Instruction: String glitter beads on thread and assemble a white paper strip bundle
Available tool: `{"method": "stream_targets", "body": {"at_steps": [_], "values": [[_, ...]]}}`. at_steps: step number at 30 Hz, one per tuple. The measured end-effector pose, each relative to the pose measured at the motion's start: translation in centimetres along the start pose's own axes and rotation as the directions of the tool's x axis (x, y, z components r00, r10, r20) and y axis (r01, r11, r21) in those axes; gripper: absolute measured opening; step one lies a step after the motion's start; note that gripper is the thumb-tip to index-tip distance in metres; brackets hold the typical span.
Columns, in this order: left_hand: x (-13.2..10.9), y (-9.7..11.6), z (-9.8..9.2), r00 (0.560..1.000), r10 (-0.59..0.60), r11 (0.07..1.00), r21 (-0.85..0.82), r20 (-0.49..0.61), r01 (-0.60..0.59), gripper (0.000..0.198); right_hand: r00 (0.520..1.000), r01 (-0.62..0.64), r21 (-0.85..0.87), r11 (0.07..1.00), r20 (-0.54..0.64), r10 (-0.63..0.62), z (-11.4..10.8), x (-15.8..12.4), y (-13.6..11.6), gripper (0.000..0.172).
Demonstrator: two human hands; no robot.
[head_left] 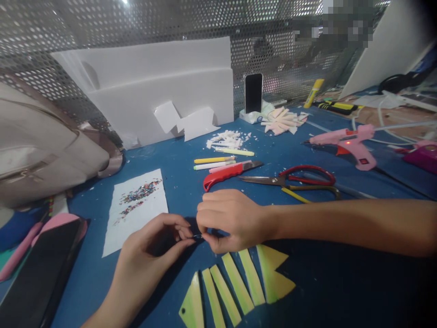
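My left hand [150, 250] and my right hand [232, 218] meet over the blue table, fingertips pinched together. Between them shows a small, thin, shiny piece [197, 236], too tiny to name. Just below lies a fish shape cut into separate yellow-green pieces: a head piece [194, 300] with a black eye dot, several strips [237, 278] and a notched tail piece [275, 275]. The fish pieces lie apart in a row, and neither hand holds them. Left of my hands, a white paper sheet [112, 237] bears small colourful bits [139, 193].
Beyond my right hand lie a red utility knife [223, 176], scissors [273, 181] and several markers [213, 160]. A pink glue gun [355, 143] with a lit red light rests at right. White scraps [228, 139], a propped phone [253, 93] and white boards [164, 86] stand behind.
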State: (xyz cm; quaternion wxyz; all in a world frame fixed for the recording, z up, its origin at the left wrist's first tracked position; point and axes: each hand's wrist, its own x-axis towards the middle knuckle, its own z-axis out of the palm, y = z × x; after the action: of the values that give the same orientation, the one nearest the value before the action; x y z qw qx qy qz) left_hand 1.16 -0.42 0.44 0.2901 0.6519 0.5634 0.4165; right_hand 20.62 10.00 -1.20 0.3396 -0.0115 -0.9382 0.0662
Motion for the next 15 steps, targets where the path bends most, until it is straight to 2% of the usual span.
{"method": "stream_targets", "body": {"at_steps": [5, 10, 15], "values": [[-0.17, -0.33, 0.07, 1.0, -0.005, 1.0, 0.026, 0.017, 0.004, 0.007, 1.0, 0.015, -0.029, 0.999, 0.004, -0.014, 0.03, 0.1, 0.0, 0.013], [-0.43, -0.75, 0.17, 0.998, -0.06, 0.997, 0.053, 0.029, 0.059, 0.005, 0.998, 0.055, -0.037, 0.998, 0.031, -0.054, 0.11, 0.09, 0.03, 0.017], [-0.45, -0.48, 0.53, 0.997, -0.076, 0.997, 0.016, 0.023, 0.076, 0.006, 0.997, 0.055, -0.005, 0.998, 0.059, -0.055, 0.26, 0.0, 0.1, 0.012]]}}
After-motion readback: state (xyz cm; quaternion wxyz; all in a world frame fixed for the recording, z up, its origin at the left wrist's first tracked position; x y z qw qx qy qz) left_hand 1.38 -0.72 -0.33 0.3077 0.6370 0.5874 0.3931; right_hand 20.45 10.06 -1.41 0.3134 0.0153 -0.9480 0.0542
